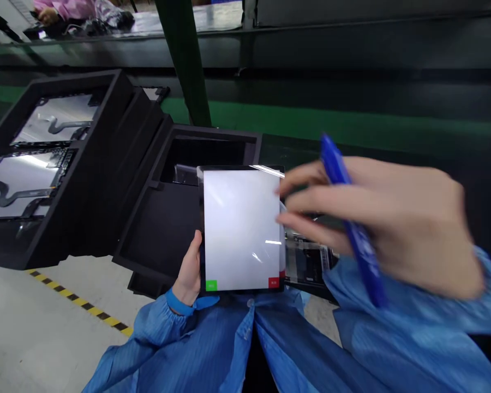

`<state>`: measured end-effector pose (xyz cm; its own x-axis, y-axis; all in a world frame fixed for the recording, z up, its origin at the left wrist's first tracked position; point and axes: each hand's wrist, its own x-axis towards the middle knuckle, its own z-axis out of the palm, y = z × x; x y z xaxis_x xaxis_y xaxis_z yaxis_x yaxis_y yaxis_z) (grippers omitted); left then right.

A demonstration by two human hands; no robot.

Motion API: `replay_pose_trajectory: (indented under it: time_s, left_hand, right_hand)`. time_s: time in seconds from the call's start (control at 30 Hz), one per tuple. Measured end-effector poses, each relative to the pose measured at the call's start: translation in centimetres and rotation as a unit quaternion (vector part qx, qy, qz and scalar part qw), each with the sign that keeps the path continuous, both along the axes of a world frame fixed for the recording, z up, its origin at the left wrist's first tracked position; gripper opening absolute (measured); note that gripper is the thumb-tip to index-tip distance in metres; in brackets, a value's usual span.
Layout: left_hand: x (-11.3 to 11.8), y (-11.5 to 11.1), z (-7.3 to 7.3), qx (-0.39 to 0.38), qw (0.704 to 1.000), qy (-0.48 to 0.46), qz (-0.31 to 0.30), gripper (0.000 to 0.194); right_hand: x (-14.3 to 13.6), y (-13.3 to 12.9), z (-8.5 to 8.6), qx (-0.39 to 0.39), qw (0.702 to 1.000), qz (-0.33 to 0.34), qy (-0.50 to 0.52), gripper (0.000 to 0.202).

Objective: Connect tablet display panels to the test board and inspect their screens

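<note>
A tablet (242, 229) with a lit white screen is held up in front of me, with a green box at its lower left and a red one at its lower right. My left hand (189, 273) grips its left edge, thumb at the front and the other fingers hidden behind. Over the tablet's right side, my right hand (376, 218) is blurred by motion, a blue pen (355, 229) held between its fingers. Its fingertips are near the screen's right edge; whether they touch it I cannot tell.
Stacked black foam trays (106, 180) at the left hold device parts with ribbon cables. Another black tray (159, 229) lies behind the tablet. More electronic parts (306, 259) show at its right. A green post (186, 60) rises from the bench. Beyond sits a person in a pink sleeve (71, 8).
</note>
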<state>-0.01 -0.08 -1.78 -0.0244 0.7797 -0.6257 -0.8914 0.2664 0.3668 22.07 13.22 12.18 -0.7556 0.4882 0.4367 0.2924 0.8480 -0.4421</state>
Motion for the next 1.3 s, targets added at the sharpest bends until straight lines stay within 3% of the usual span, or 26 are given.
replay_pose_trajectory:
  time_s: [0.17, 0.27, 0.33, 0.47, 0.53, 0.67, 0.9, 1.0, 1.1, 1.3]
  left_hand:
    - [0.4, -0.2, 0.5, -0.016, 0.998, 0.015, -0.060, 0.039]
    - [0.7, -0.5, 0.6, -0.024, 0.995, 0.051, -0.088, 0.039]
    - [0.9, -0.6, 1.0, -0.021, 0.994, 0.064, -0.087, 0.040]
    - [1.5, -0.5, 2.1, 0.001, 0.997, 0.032, -0.070, 0.046]
    - [1.7, -0.5, 2.7, 0.004, 0.997, 0.016, -0.070, 0.049]
    - [1.9, -0.7, 3.8, -0.006, 0.997, -0.002, -0.074, 0.050]
    - [1.9, -0.9, 5.4, -0.018, 0.998, -0.010, -0.055, 0.047]
    - [2.0, -1.0, 5.4, -0.005, 0.999, 0.026, -0.022, 0.043]
    - [2.0, -1.1, 5.5, 0.013, 0.998, 0.065, 0.007, 0.042]
    - [2.7, -1.2, 6.8, -0.005, 0.993, 0.109, 0.042, 0.047]
  right_hand:
    - [-5.3, 4.0, -1.4, -0.093, 0.990, 0.046, 0.099, 0.024]
    - [-6.2, 5.5, -2.7, -0.150, 0.973, 0.004, 0.176, 0.031]
    - [-5.7, 5.8, -3.7, -0.168, 0.962, 0.012, 0.213, 0.036]
    - [-4.0, 4.4, -5.3, -0.114, 0.983, 0.085, 0.115, 0.102]
    - [-3.4, 3.5, -5.6, -0.092, 0.990, 0.080, 0.073, 0.108]
    - [-2.4, 3.3, -5.6, -0.140, 0.980, 0.066, 0.122, 0.107]
    - [-2.6, 6.5, -7.2, -0.266, 0.934, 0.082, 0.223, 0.072]
    - [-3.6, 8.0, -8.2, -0.285, 0.913, 0.112, 0.269, 0.059]
    - [-4.4, 8.9, -8.8, -0.295, 0.904, 0.111, 0.290, 0.059]
    - [-4.2, 9.1, -9.0, -0.317, 0.894, 0.093, 0.303, 0.052]
